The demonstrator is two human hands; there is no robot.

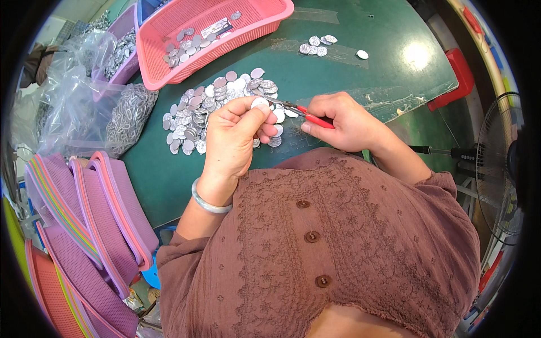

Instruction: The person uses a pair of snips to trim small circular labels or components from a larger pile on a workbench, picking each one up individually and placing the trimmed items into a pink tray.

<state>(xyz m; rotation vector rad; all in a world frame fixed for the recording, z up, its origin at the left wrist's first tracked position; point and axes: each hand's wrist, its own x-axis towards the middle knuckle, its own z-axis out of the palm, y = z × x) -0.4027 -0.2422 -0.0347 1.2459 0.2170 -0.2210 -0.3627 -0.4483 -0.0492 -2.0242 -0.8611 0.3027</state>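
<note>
Between the thumb and fingers of my left hand [236, 127] is a flat silvery oval disc [260, 103]. My right hand [346, 121] is closed around the red handles of a pair of pliers [307, 114]. Their dark metal jaws reach to the edge of the disc; whether they grip it is too small to tell. Behind and beside my left hand spreads a heap of similar discs [194, 115] on the green table [394, 67]. Part of that heap is hidden by my left hand.
A pink basket [155, 48] with some discs stands at the far left. Several discs [317, 46] lie farther back. Left are a clear bag of metal links [132, 118] and stacked purple baskets [121, 203]. A fan [499, 163] stands at right, beyond a red box [455, 79].
</note>
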